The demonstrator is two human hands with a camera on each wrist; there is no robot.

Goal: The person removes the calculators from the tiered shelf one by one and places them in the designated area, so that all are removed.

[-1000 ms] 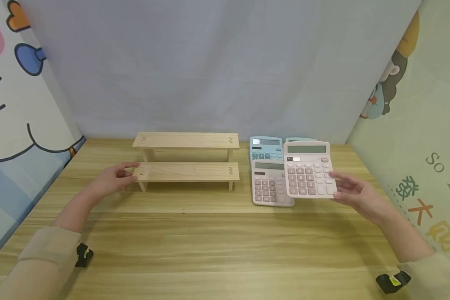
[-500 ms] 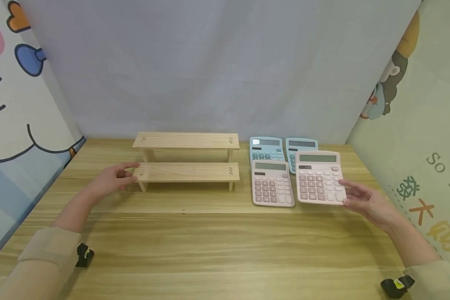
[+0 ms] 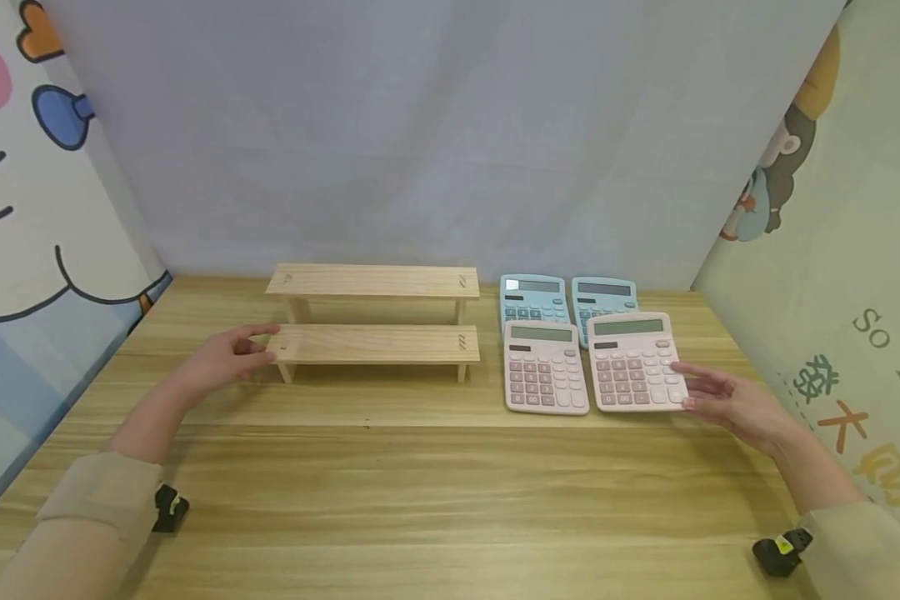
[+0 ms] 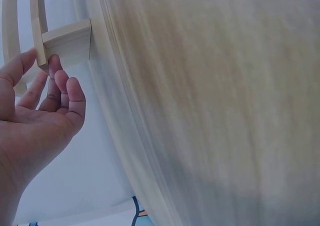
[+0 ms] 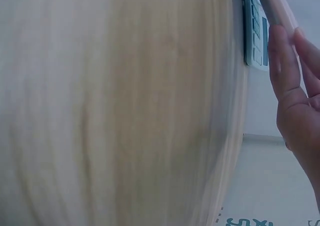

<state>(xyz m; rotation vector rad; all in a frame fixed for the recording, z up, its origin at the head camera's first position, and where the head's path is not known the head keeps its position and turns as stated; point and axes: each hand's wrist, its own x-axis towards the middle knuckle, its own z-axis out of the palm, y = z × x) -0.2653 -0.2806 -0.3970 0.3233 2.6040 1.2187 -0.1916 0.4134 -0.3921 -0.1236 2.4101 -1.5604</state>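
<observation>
My right hand (image 3: 738, 410) pinches a pink calculator (image 3: 637, 367) by its right edge, and the calculator tilts a little in front of a blue calculator (image 3: 602, 302). In the right wrist view the held calculator shows edge-on between thumb and fingers, apart from the table. Left of it lies another pink calculator (image 3: 546, 367), overlapping the lower part of a second blue calculator (image 3: 534, 298). My left hand (image 3: 228, 358) pinches the left end of the lower plank of a two-step wooden shelf (image 3: 375, 343); the left wrist view shows the thumb and fingers at the plank's end (image 4: 41, 51).
The shelf's upper plank (image 3: 375, 280) stands behind the lower one. A grey cloth backdrop (image 3: 420, 133) rises at the table's back edge. Printed panels flank the wooden table (image 3: 420, 500) on the left and right.
My right hand has moved the pink calculator right and down, from over the other calculators to beside the lying pink one, uncovering the right blue calculator. The left hand has stayed on the shelf.
</observation>
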